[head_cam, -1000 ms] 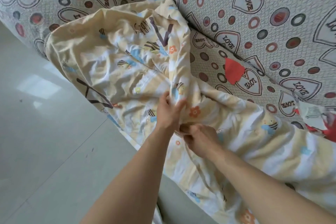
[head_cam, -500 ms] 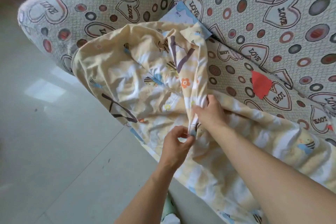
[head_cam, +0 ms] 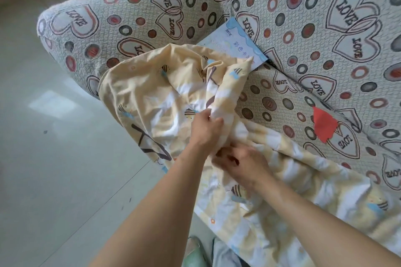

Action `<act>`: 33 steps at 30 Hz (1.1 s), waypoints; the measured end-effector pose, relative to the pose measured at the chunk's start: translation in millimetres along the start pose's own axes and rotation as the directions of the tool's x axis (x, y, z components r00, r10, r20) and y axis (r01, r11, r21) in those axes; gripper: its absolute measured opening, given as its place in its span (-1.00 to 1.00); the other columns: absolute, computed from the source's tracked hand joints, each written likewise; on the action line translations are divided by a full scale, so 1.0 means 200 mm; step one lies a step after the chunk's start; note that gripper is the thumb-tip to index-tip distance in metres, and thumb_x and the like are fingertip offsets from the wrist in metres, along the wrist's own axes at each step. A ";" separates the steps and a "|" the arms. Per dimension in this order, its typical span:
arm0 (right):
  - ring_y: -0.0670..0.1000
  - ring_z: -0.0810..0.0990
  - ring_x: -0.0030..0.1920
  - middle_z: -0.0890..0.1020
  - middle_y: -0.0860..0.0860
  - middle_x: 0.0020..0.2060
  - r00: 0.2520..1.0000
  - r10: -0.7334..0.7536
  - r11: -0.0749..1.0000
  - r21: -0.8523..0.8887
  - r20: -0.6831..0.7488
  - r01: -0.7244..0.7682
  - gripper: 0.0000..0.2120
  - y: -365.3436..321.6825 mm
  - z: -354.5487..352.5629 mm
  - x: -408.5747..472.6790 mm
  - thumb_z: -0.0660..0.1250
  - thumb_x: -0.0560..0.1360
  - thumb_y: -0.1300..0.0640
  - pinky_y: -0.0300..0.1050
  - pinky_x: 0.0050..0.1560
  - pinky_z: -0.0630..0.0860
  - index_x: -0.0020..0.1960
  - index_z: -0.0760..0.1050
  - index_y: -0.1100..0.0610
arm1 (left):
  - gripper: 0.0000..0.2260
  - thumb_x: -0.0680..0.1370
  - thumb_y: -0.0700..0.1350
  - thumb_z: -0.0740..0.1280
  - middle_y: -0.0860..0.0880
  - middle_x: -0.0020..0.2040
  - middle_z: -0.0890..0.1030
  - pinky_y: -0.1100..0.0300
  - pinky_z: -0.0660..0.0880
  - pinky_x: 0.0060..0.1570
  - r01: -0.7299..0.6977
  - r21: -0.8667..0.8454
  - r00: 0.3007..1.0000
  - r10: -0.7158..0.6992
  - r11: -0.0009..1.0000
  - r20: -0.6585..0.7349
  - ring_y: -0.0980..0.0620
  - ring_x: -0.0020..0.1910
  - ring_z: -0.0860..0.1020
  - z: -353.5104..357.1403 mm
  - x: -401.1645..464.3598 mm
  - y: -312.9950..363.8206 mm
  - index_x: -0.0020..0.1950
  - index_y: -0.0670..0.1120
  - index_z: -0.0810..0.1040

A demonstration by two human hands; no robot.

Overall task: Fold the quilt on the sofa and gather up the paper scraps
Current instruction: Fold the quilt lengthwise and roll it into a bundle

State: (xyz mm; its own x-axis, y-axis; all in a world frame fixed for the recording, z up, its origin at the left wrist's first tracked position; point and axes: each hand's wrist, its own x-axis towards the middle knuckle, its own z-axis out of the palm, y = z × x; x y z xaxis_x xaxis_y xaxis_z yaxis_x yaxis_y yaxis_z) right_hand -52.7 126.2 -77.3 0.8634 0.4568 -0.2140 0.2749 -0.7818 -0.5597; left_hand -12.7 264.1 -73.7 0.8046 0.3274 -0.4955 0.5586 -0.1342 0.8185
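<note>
Head view: since half a second ago your hands swapped spots. Your left hand (head_cam: 206, 130) now grips the raised fold higher up, and your right hand (head_cam: 243, 167) sits lower with its fingers (head_cam: 225, 159) curled into the cloth. The quilt (head_cam: 152, 102) runs from upper left to lower right along the sofa (head_cam: 325, 28) seat. A red paper scrap (head_cam: 324, 123) lies at right, a blue-edged paper (head_cam: 236, 45) in the back crease. Pale tile floor (head_cam: 43, 158) at left.

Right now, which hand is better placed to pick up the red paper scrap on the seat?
Right hand, probably: the red paper scrap lies on its side. The left hand grips the quilt farther away.
</note>
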 end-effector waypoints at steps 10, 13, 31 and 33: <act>0.15 0.50 0.14 0.53 0.12 0.15 0.853 0.513 0.811 0.380 -0.094 -0.445 -0.62 -0.10 -0.12 0.60 0.34 0.47 0.08 -0.02 0.07 0.40 0.21 0.35 0.19 | -0.93 0.46 -0.22 0.37 0.00 -0.33 0.49 0.28 0.42 -0.33 -0.051 -0.009 0.965 0.051 0.999 0.259 0.17 -0.37 0.44 -0.11 0.00 -0.09 -0.17 -0.22 0.63; 0.07 0.49 -0.24 0.55 0.00 -0.30 0.893 0.419 0.801 0.531 -0.165 -0.277 -0.91 -0.12 -0.12 0.64 0.28 0.45 0.25 -0.09 -0.18 0.39 -0.21 0.45 0.10 | -0.82 0.51 -0.14 0.25 -0.03 -0.19 0.58 0.33 0.42 -0.30 0.120 -0.265 0.976 -0.065 0.957 0.209 0.05 -0.19 0.51 -0.14 0.06 -0.02 -0.04 -0.17 0.62; 0.07 0.51 -0.01 0.47 -0.08 -0.03 0.985 -0.029 0.968 0.240 -0.169 0.070 -0.61 -0.45 0.10 0.69 0.11 0.30 0.23 0.08 0.02 0.48 0.11 0.42 0.08 | -0.86 0.48 -0.17 0.34 -0.02 -0.17 0.63 0.23 0.52 -0.20 -0.005 -0.559 0.756 -0.363 0.829 -0.545 0.04 -0.25 0.56 -0.58 0.22 -0.15 0.03 -0.11 0.53; 0.07 0.53 -0.02 0.49 -0.04 -0.01 0.990 -0.052 0.979 0.188 -0.128 0.075 -0.62 -0.53 0.15 0.74 0.09 0.31 0.23 0.07 -0.01 0.51 0.08 0.47 0.09 | -0.86 0.46 -0.17 0.33 -0.03 -0.16 0.64 0.16 0.52 -0.14 0.018 -0.520 0.728 -0.368 0.854 -0.579 -0.01 -0.21 0.57 -0.66 0.25 -0.22 0.01 -0.10 0.54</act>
State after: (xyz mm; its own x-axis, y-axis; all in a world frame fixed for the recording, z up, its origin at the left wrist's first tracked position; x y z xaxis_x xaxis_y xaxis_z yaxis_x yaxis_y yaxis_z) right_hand 33.7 288.5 -73.3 0.8951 0.4385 -0.0808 0.2548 -0.6517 -0.7144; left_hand -23.8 410.5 -95.4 0.2637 0.8289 -0.4934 0.3872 0.3775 0.8412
